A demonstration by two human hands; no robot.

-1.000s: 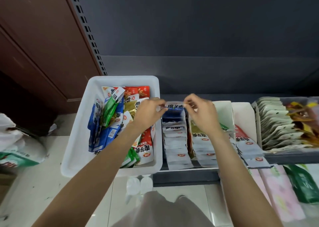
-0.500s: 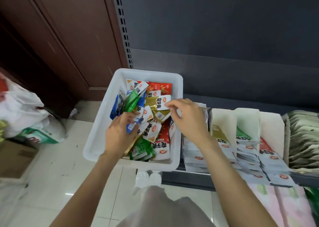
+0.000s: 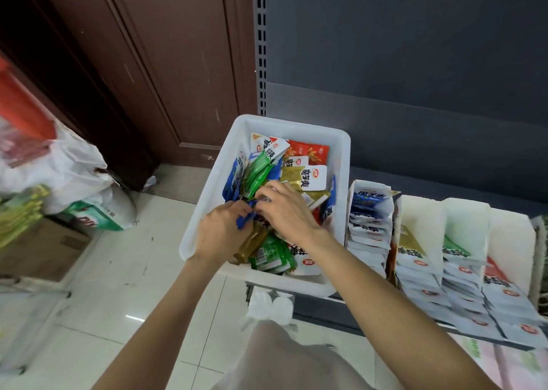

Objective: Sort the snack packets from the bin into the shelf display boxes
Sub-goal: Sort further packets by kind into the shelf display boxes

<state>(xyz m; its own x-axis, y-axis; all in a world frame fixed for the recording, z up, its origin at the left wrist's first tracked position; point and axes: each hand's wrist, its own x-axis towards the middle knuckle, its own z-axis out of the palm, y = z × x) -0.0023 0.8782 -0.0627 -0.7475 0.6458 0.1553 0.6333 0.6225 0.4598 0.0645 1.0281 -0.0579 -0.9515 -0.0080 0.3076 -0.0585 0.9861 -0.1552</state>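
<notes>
The white bin (image 3: 204, 211) sits at the shelf's left end, filled with several snack packets in blue, green, gold and red. Both my hands are inside it. My left hand (image 3: 221, 232) grips a blue packet (image 3: 244, 217) at its left end. My right hand (image 3: 286, 208) pinches the same blue packet from the right, fingers curled over it. Right of the bin stand white display boxes: the nearest box (image 3: 370, 208) holds blue-and-white packets, the second box (image 3: 415, 235) holds gold ones, and a third box (image 3: 465, 235) holds green ones.
A dark shelf back panel (image 3: 415, 63) rises behind the boxes. A brown wooden door (image 3: 148, 63) is to the left. White plastic bags (image 3: 74, 182) and a cardboard box (image 3: 38, 247) lie on the tiled floor (image 3: 118, 286) at left.
Both hands left the blue-packet display box and moved left into the bin. They now hold a blue packet among the pile. The view has swung left.
</notes>
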